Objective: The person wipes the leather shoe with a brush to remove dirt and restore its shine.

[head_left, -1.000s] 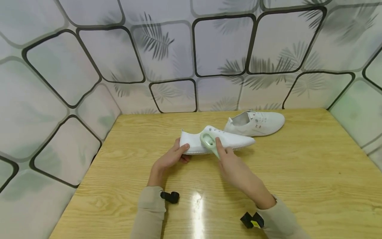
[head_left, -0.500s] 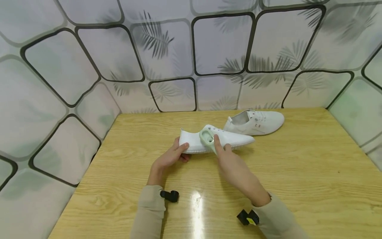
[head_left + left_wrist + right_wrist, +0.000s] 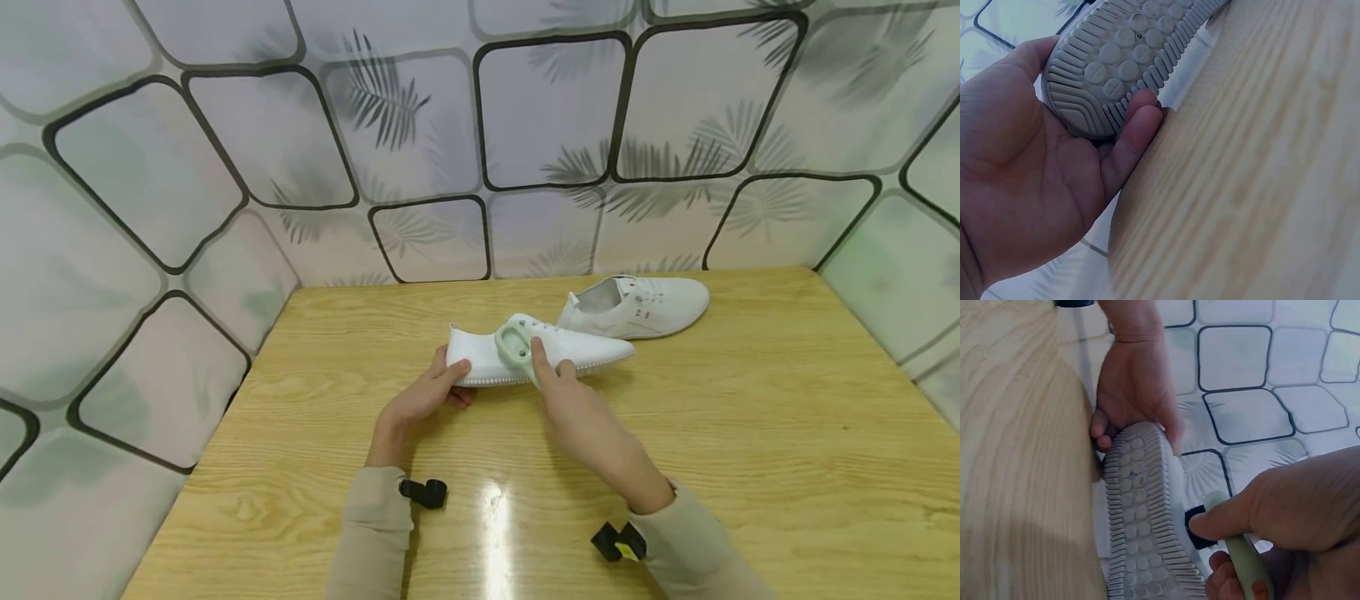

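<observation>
**White shoe (image 3: 583, 347), green brush (image 3: 514, 342)**

The wooden table (image 3: 300, 392) lies below both grips. Beyond them, rightward, a second shoe (image 3: 667, 308) rests on it. The left hand (image 3: 422, 397) grasps the white shoe's heel. The right hand (image 3: 585, 417) clasps the brush handle; the head seems to touch the shoe's side, though contact is hidden.

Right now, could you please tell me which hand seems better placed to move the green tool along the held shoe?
Likely the right hand: it holds the green tool at the side of the held shoe, while the left hand grips its heel.
</observation>
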`<act>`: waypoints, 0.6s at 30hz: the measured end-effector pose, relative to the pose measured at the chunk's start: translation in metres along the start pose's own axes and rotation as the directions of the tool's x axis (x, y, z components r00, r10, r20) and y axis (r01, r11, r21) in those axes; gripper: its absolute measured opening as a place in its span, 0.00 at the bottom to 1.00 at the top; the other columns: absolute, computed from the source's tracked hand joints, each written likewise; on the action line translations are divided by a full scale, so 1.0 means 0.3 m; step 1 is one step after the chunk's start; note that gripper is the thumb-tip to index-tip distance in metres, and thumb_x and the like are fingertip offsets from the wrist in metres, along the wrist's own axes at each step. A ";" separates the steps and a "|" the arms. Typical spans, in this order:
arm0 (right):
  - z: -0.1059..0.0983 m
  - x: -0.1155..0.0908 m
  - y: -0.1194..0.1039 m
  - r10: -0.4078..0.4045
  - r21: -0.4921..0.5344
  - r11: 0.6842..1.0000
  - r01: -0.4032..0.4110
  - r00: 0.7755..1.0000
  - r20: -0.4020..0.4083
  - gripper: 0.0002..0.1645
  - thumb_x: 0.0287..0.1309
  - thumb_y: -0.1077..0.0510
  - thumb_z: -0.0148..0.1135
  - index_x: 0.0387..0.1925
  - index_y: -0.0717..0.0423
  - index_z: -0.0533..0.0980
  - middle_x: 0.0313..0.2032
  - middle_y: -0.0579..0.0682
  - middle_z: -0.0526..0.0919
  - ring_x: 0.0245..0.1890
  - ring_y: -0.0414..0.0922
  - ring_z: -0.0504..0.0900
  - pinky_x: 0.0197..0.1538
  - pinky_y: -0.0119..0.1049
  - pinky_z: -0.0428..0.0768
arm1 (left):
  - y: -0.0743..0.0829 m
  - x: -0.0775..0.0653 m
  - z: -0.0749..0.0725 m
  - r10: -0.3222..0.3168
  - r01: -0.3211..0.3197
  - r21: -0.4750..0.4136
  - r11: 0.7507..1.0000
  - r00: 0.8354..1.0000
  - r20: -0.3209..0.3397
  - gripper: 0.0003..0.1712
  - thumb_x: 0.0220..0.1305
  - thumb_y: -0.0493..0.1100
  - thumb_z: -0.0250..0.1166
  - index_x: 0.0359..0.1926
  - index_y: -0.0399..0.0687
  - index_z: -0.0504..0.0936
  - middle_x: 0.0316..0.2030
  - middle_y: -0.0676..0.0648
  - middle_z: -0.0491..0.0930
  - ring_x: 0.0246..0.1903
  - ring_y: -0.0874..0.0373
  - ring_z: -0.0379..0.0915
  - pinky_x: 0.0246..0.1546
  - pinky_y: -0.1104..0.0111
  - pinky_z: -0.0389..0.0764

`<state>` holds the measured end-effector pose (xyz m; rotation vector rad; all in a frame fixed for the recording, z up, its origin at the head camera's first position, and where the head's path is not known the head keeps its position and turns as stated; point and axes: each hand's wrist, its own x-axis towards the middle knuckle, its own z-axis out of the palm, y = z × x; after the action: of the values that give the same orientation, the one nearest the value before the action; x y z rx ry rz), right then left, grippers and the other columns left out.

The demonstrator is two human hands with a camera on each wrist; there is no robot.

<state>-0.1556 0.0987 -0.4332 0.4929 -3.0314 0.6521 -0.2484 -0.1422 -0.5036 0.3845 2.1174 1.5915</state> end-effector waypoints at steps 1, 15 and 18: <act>0.003 0.000 0.000 -0.013 -0.007 1.000 0.013 1.000 0.003 0.42 0.69 0.67 0.53 0.77 0.63 0.46 0.42 0.69 0.72 0.15 0.43 0.70 0.17 0.31 0.69 | -0.002 0.000 0.000 0.001 -0.001 -0.002 1.000 1.000 0.002 0.38 0.78 0.56 0.45 0.74 0.40 0.40 0.52 0.33 0.68 0.42 0.48 0.75 0.43 0.62 0.81; -0.018 -0.004 -0.010 -0.013 -0.024 1.000 0.014 0.999 0.040 0.41 0.69 0.68 0.51 0.77 0.63 0.46 0.46 0.73 0.72 0.17 0.43 0.71 0.17 0.32 0.71 | 0.007 0.002 -0.001 -0.003 0.003 -0.016 1.000 1.000 0.002 0.37 0.78 0.56 0.45 0.74 0.41 0.41 0.53 0.34 0.67 0.41 0.49 0.75 0.42 0.63 0.81; -0.036 -0.018 -0.003 -0.010 -0.025 1.000 0.011 0.998 0.059 0.41 0.68 0.67 0.54 0.77 0.63 0.48 0.46 0.73 0.72 0.18 0.44 0.72 0.18 0.33 0.72 | 0.008 0.003 -0.003 -0.009 0.009 -0.012 1.000 1.000 0.009 0.38 0.78 0.56 0.46 0.74 0.42 0.41 0.53 0.34 0.67 0.42 0.49 0.75 0.43 0.63 0.81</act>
<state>-0.1509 0.1040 -0.4232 0.5366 -3.0851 0.6087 -0.2498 -0.1418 -0.5013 0.3772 2.0991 1.5933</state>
